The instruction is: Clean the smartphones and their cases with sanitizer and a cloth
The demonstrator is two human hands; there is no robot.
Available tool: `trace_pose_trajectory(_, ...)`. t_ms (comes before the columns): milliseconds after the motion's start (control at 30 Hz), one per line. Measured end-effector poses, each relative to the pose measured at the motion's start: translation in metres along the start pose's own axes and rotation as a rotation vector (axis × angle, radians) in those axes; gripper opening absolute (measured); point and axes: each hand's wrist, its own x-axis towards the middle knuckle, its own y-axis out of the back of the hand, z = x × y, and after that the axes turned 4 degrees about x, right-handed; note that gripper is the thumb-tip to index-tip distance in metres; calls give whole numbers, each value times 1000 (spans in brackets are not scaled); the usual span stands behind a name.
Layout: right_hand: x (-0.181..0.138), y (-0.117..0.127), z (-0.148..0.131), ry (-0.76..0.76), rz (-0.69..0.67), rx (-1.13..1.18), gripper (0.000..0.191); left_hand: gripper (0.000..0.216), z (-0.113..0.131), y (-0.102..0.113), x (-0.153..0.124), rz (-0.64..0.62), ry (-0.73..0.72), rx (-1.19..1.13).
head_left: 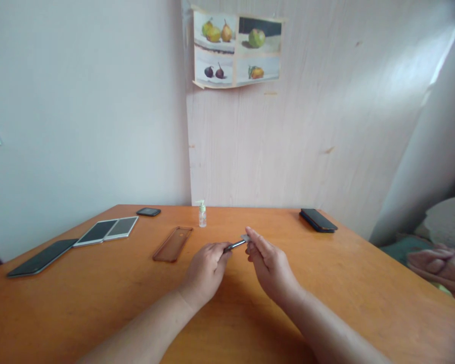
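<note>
My left hand (207, 265) is closed around a thin dark metal tool (235, 245), perhaps tweezers or a small blade, whose tip points right. My right hand (267, 260) faces it, fingers pinched on a small grey piece (245, 237) at the tool's tip. Both hands hover just above the orange wooden table (98, 293), near its middle. What the small piece is I cannot make out.
A brown translucent phone case (173, 243) lies left of my hands, a small clear pump bottle (202, 214) behind them. Several phones lie at the left (41, 257) (95, 232) (123, 227) (148, 211); a black phone (318, 220) at the right. Bedding (440, 247) sits beyond the right edge.
</note>
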Motion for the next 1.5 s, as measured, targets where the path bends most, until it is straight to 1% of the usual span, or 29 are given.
trace_pose_trajectory(67, 0, 0, -1, -6, 4, -3, 43, 23, 0, 0, 0, 0, 5, 0)
trace_pose_trajectory(233, -5, -5, -19, 132, -175, 8, 46, 21, 0, 0, -1, -64, -26, -22)
trace_pose_trajectory(300, -5, -4, -17, 128, -158, 6, 46, 21, 0, -1, -1, -62, -34, -27)
trace_pose_trajectory(400, -1, 0, -5, 47, -39, -2, 43, 23, -2, -1, 0, -15, -12, -16)
trace_pose_trajectory(467, 0, 1, -1, 6, 0, -12, 42, 24, -2, -1, 0, -6, 3, -17)
trace_pose_trajectory(533, -1, 0, -5, 28, -43, -18, 43, 23, -2, -1, 0, -12, 5, -27)
trace_pose_trajectory(600, -3, -3, -13, 84, -136, -19, 45, 20, -1, 0, -1, -37, -6, -42)
trace_pose_trajectory(667, -5, -5, -19, 124, -200, -19, 46, 20, 0, 0, -1, -64, -18, -52)
trace_pose_trajectory(733, -4, -4, -17, 124, -186, -15, 46, 22, 1, 0, -1, -67, -23, -60)
trace_pose_trajectory(833, -1, 0, -6, 56, -71, -24, 44, 25, 0, 0, 0, -29, -8, -60)
trace_pose_trajectory(900, 1, 3, -1, 19, -17, -49, 43, 25, -1, 0, 0, -12, 7, -55)
trace_pose_trajectory(967, 0, 3, -4, 33, -33, -73, 43, 25, -2, -1, 0, -12, 9, -54)
trace_pose_trajectory(1100, -4, -2, -19, 133, -189, -73, 48, 21, 0, -1, -1, -58, -10, -67)
trace_pose_trajectory(1133, -4, -2, -21, 143, -210, -71, 49, 21, 1, -1, -1, -68, -11, -73)
trace_pose_trajectory(1200, -3, -1, -19, 128, -193, -72, 48, 22, 2, -1, -1, -69, -6, -86)
trace_pose_trajectory(1300, 1, 3, -10, 68, -85, -99, 46, 24, 2, 0, 0, -46, 13, -83)
trace_pose_trajectory(1367, 2, 5, -8, 60, -47, -118, 45, 25, 2, 1, 0, -42, 22, -72)
trace_pose_trajectory(1433, 0, 3, -12, 85, -79, -112, 45, 25, 1, 0, 0, -49, 20, -69)
trace_pose_trajectory(1500, -3, 0, -19, 127, -157, -89, 46, 23, 1, 0, -1, -66, 1, -72)
